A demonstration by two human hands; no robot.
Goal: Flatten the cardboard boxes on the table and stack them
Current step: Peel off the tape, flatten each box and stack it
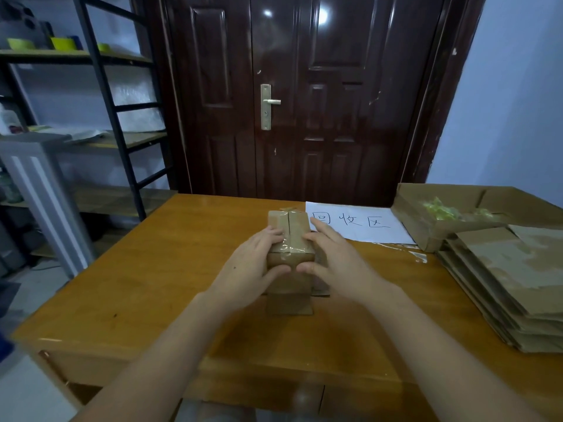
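The small cardboard box (289, 239) is at the centre of the wooden tabletop (146, 269), held raised above the surface. Clear tape runs along its top seam and over the near edge.

The left hand (253, 266) grips the box from the 9 o'clock side: fingers curled over the top face, thumb pressed on the near face. The right hand (332, 257) grips it from the 3 o'clock side in the same manner, fingers on top, thumb on the near face. Both thumbs nearly meet at the front.

A white paper sheet (359, 223) with handwritten characters lies at 1 o'clock from the box, just beside it. An open cardboard tray (411, 214) holding yellow-green material sits at 2 o'clock. A stack of flattened boxes (502, 284) lies at 3 o'clock, well apart from the hands, touching the tray's near side.
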